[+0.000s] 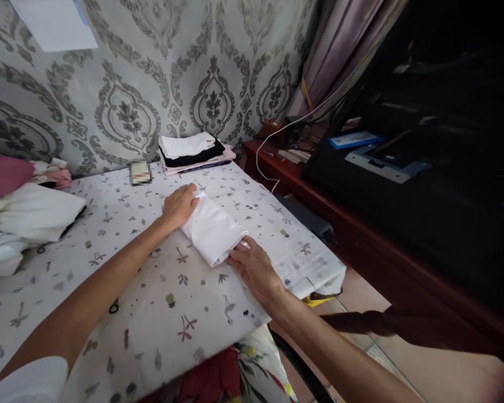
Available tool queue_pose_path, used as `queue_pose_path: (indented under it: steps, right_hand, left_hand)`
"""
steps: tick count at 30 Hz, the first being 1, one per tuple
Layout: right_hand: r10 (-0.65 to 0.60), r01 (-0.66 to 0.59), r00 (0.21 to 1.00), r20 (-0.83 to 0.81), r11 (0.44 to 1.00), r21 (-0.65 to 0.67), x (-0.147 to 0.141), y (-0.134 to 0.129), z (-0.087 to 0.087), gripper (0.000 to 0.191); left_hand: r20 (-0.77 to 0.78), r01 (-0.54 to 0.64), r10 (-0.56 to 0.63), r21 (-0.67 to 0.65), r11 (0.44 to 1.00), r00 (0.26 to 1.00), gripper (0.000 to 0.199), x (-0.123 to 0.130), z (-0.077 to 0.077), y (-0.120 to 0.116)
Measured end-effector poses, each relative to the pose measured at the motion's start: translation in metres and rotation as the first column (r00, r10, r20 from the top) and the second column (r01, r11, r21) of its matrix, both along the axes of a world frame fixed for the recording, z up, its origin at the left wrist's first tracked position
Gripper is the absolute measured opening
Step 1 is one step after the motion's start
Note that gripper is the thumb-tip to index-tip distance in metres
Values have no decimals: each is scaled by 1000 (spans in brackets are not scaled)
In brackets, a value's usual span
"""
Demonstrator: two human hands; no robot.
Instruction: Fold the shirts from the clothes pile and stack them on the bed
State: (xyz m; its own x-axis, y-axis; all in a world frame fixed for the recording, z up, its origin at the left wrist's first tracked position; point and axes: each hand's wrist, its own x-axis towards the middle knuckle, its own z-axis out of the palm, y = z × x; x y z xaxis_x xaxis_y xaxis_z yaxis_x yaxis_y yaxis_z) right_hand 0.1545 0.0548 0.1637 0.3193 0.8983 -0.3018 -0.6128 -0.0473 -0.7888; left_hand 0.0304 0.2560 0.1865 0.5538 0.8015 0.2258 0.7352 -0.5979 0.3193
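Note:
A white folded cloth garment [214, 226] lies on the patterned sheet in front of me, folded into a narrow rectangle. My left hand [180, 206] grips its far left end, fingers curled over the edge. At the near right end, my right hand [254, 266] has its thumb and fingers closed on the cloth's edge. Beyond the garment, against the wall, sits a stack of folded clothes [195, 154] with a white piece on top and black and pink ones beneath.
A loose heap of white and pink clothes [29, 210] lies at the left. A small blurred box [140, 172] stands near the wall. Along the right runs a dark red wooden cabinet [294, 168] with a large black screen [437, 184], a white cable [258, 157] and a blue-edged packet [355, 140].

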Motion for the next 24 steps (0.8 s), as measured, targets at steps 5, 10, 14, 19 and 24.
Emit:
queue_pose_path:
  steps: [5, 10, 14, 19, 24]
  right_hand:
    - [48, -46, 998, 32, 998, -47, 7, -5, -1, 53]
    - [33, -31, 998, 51, 999, -36, 0, -2, -6, 52]
    - [61, -56, 994, 94, 997, -58, -1, -2, -6, 47]
    - [204, -158, 921, 332, 974, -160, 28, -16, 2, 44]
    - [0, -105, 224, 975, 994, 24, 35, -8, 12, 25]
  left_hand:
    - [-5, 261, -265, -152, 953, 964, 28, -13, 18, -76]
    - [-79, 334, -339, -77, 940, 937, 8, -21, 1, -129]
    - [-51, 380, -383, -50, 924, 923, 15, -17, -10, -141]
    - [108, 457, -445, -151, 876, 889, 15, -29, 2, -130]
    - [216, 256, -227, -119, 959, 950, 37, -38, 5, -74]
